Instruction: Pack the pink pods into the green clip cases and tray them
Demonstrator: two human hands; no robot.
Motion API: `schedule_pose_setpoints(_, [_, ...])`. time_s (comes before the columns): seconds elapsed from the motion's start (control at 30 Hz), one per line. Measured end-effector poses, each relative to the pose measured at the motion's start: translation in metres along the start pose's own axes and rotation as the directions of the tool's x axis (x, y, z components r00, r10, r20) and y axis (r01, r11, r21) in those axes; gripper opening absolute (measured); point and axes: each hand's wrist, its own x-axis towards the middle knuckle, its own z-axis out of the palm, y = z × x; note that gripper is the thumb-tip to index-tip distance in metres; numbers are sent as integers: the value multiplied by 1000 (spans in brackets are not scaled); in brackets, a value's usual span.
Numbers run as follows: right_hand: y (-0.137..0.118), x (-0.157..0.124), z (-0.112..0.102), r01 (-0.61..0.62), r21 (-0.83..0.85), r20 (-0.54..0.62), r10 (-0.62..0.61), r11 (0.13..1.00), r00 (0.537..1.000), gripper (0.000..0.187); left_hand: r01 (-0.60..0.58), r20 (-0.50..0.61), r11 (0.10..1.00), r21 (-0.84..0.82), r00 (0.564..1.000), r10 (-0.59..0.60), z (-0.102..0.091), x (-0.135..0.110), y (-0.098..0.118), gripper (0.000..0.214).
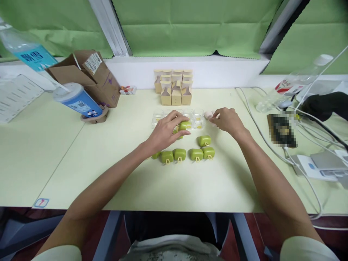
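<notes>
My left hand (165, 130) curls over a small green case (185, 125) and grips it just in front of a row of clear plastic trays (199, 122). My right hand (227, 119) rests at the right end of those trays, its fingers pinched on a small pale round piece (208, 115). Several more green cases (202, 153) with yellow loops lie in a loose row on the table in front of both hands.
Small tan cartons (174, 87) stand stacked at the back by the white ledge. An open cardboard box (89, 74), a blue cup (77, 99) and a tilted water bottle (25, 49) are at the left. Cables (272, 145), a black bag and devices fill the right side.
</notes>
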Motion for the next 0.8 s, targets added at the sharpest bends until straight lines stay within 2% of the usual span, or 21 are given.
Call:
schedule_pose_setpoints(0.1, [-15, 0, 9, -114, -26, 38, 115, 993, 993, 30, -37, 26, 999, -33, 999, 38, 5, -1, -7, 37])
schedule_pose_setpoints(0.2, [-27, -7, 6, -127, -116, 12, 129, 985, 992, 37, -110, 80, 993, -48, 990, 114, 12, -2, -12, 40])
schedule_pose_setpoints(0.27, [-33, -15, -2, -134, -152, -50, 128, 979, 991, 40, -117, 120, 992, -39, 985, 120, 16, -3, -13, 49])
schedule_pose_setpoints(0.33, [-37, -25, -12, -57, -112, -122, 43, 992, 992, 38, -82, 132, 996, -28, 988, 85, 17, -3, -10, 58])
schedule_pose_setpoints(0.4, [-42, -35, -22, 175, 40, -95, -170, 984, 981, 33, -18, 115, 999, -46, 993, 23, 18, -3, -8, 64])
schedule_pose_setpoints(0.47, [-46, -42, -28, 414, 250, 7, -429, 875, 903, 27, 57, 103, 993, -108, 994, -46, 18, -3, -6, 68])
schedule_pose_setpoints(0.5, [-49, -45, -29, 472, 331, 45, -513, 817, 857, 26, 91, 100, 984, -152, 992, -76, 19, -3, -6, 70])
schedule_pose_setpoints(0.53, [-51, -47, -29, 491, 380, 66, -553, 784, 831, 25, 115, 95, 974, -198, 991, -97, 19, -3, -7, 71])
schedule_pose_setpoints(0.57, [-53, -49, -28, 488, 399, 69, -556, 777, 828, 23, 128, 90, 962, -241, 990, -109, 20, -2, -7, 73])
schedule_pose_setpoints(0.67, [-57, -50, -25, 442, 409, 59, -506, 799, 860, 14, 128, 76, 938, -322, 991, -109, 19, -1, -7, 73])
schedule_pose_setpoints(0.8, [-55, -51, -27, 450, 382, 62, -508, 807, 859, 8, 128, 71, 954, -270, 991, -112, 5, 1, 2, 49])
